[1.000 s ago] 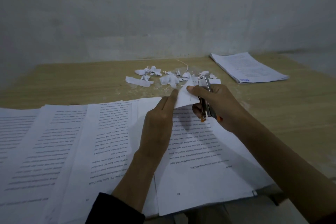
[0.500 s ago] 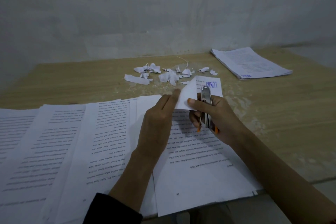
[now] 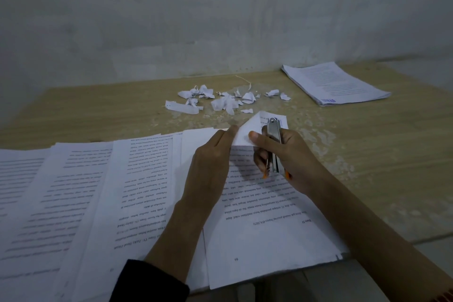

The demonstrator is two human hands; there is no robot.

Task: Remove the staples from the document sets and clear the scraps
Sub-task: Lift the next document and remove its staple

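Observation:
A stapled document set (image 3: pixel 267 223) lies at the table's near edge, its far corner (image 3: pixel 247 130) folded up. My left hand (image 3: pixel 213 157) pinches that corner from the left. My right hand (image 3: pixel 284 154) holds a metal staple remover with orange tips (image 3: pixel 273 144) and presses its thumb on the same corner. Torn white paper scraps (image 3: pixel 225 100) lie scattered beyond the hands. The staple itself is hidden.
More printed sheets (image 3: pixel 73 191) overlap across the left of the wooden table (image 3: pixel 380 154). A neat paper stack (image 3: pixel 335 83) sits at the far right by the grey wall (image 3: pixel 220 19). The table's near edge runs below the papers.
Both hands have drawn nearer to me with the folded corner, away from the scrap pile, exposing the page's far corner behind the tool.

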